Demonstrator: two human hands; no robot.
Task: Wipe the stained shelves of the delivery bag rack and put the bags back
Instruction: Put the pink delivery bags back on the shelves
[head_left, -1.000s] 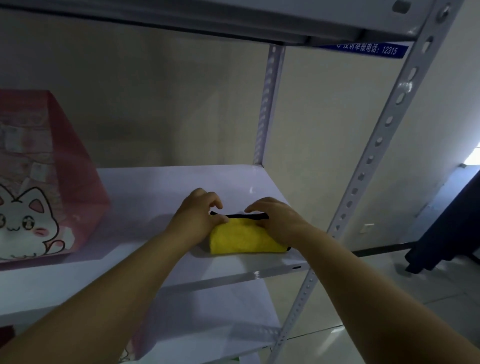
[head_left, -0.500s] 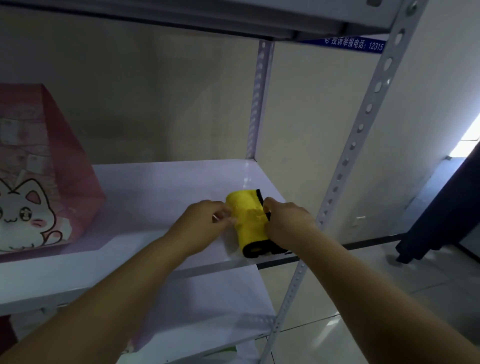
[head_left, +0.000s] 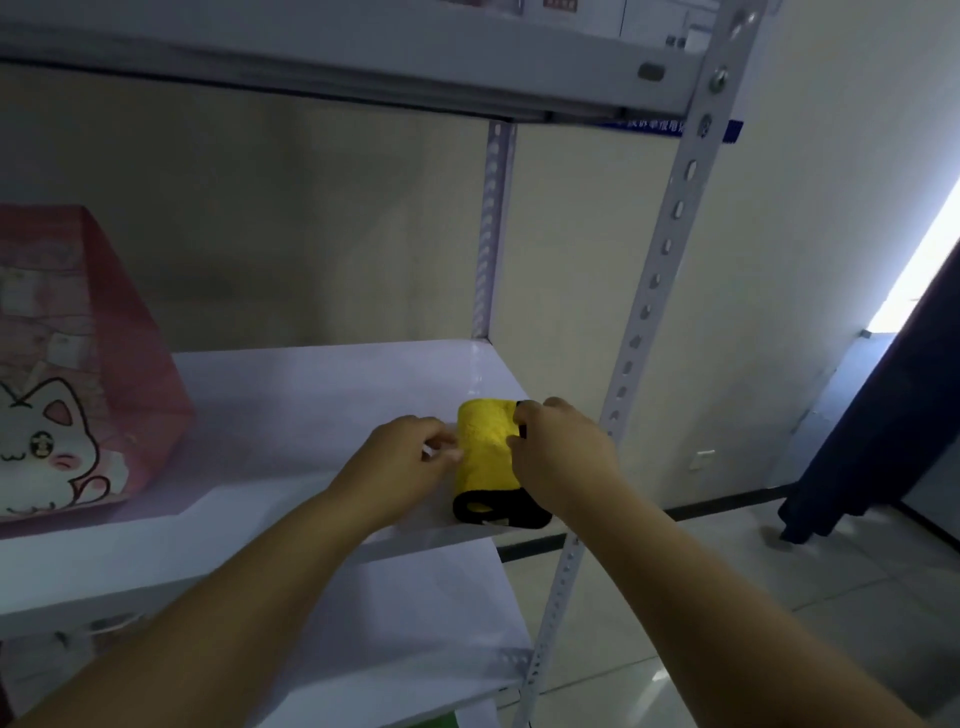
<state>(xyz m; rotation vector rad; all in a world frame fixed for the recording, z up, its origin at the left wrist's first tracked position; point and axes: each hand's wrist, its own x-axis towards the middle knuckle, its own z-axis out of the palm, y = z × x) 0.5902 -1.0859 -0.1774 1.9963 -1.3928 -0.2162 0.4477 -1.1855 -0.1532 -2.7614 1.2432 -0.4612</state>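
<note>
A folded yellow cloth (head_left: 483, 447) with a black edge lies at the right front corner of the white shelf (head_left: 322, 395). My left hand (head_left: 405, 457) pinches its left side. My right hand (head_left: 561, 452) grips its right side, covering part of the black edge. A pink delivery bag (head_left: 78, 374) with a white cartoon cat stands upright on the same shelf at the far left, apart from both hands.
The rack's perforated front post (head_left: 649, 312) rises just right of my right hand, the rear post (head_left: 491, 228) behind the cloth. An upper shelf (head_left: 363, 57) hangs overhead, a lower shelf (head_left: 415, 623) sits beneath. A dark curtain (head_left: 883, 415) hangs over tiled floor at right.
The cloth went from lying wide across the shelf front to a narrower fold running front to back. Both hands stayed on it, shifting slightly right.
</note>
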